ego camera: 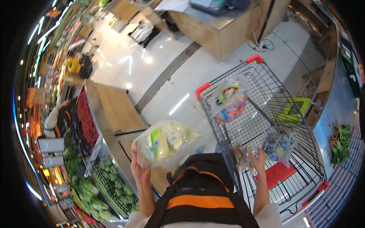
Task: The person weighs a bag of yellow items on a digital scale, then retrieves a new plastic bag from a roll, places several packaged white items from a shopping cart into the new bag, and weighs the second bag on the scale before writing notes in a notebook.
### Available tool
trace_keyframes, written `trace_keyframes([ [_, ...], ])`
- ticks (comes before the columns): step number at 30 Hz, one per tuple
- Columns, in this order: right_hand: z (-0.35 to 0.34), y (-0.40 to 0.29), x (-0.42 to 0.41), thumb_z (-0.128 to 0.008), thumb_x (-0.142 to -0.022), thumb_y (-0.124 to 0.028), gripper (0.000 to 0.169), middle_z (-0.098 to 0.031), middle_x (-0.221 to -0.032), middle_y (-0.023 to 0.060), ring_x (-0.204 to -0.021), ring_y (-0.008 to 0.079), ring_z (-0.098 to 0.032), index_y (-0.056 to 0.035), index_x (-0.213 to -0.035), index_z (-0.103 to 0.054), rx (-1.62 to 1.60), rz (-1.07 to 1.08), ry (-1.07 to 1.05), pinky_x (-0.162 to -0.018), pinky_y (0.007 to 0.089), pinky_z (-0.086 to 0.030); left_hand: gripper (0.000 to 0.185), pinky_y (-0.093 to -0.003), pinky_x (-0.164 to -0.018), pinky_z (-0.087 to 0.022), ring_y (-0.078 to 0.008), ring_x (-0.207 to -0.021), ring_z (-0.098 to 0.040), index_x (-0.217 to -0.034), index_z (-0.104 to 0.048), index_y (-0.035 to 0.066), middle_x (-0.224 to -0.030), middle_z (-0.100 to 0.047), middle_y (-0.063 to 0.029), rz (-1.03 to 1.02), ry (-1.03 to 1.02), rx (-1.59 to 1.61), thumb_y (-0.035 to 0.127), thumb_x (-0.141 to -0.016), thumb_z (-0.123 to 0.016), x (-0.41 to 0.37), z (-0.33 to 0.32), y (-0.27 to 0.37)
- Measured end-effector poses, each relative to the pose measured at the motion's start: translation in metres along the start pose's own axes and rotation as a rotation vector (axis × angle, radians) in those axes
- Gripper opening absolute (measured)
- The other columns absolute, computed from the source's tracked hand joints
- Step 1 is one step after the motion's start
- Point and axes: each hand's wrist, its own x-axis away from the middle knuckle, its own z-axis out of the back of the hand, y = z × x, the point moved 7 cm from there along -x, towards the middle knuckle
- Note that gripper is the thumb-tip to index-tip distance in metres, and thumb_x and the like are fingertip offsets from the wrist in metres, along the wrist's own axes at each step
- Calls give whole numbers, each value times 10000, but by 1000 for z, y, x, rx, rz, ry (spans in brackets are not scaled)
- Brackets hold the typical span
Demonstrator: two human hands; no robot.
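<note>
My left hand [140, 161] grips the edge of a clear plastic bag [171, 141] that holds pale packages, one with a green mark. The bag hangs in front of my body, left of the wire shopping cart [259, 105]. Inside the cart, my right hand [258, 161] is at a clear bag with brownish contents [241, 156]; its fingers appear closed around the plastic. Beside that hand lies a clear bag of blue and yellow packets [278, 146]. Farther up the cart is a bag of colourful packages [231, 99].
Produce bins with leafy greens [88, 196] and red chillies [85, 122] stand at left. A wooden counter [211, 31] is ahead. At right, greens with roots [340, 144] lie on a metal counter, near a lime-green stool [296, 109]. Another person's sleeve [51, 121] shows far left.
</note>
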Motion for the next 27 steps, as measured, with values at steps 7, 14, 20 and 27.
trace_keyframes([
  [7,-61,-335,15,-608,-865,-131,370,-606,-1028,69,-862,154,-590,-66,-1223,-538,-474,454,-79,-704,285,-487,259,-185,-371,-199,-26,-411,-224,-1221,-465,84,-538,-231,66,-32,22,41,221,-1027,-362,-25,16,91],
  [14,-181,-513,-16,-566,-916,-187,176,-586,-690,1,-606,126,-554,-67,-1042,-590,-472,562,-263,-550,284,-428,360,-185,-367,-192,-15,-414,-214,-1332,-460,45,-556,-255,92,-133,-34,-315,200,-1009,-423,-59,66,199],
  [20,-173,-573,-87,-502,-970,-235,201,-518,-786,19,-667,103,-483,-37,-961,-531,-870,518,-335,-637,243,-437,336,-183,-362,-210,-12,-402,-244,-1285,-496,35,-533,-272,94,-144,82,-271,199,-994,-461,-127,109,239],
  [27,-356,-553,-171,-597,-845,-527,764,-484,-1324,154,-1111,231,-534,-70,-1405,-351,194,605,-388,-880,356,-490,314,-186,-346,-206,-23,-390,-227,-1293,-466,38,-515,-237,67,-145,-95,6,163,-1013,-399,-229,69,266],
])
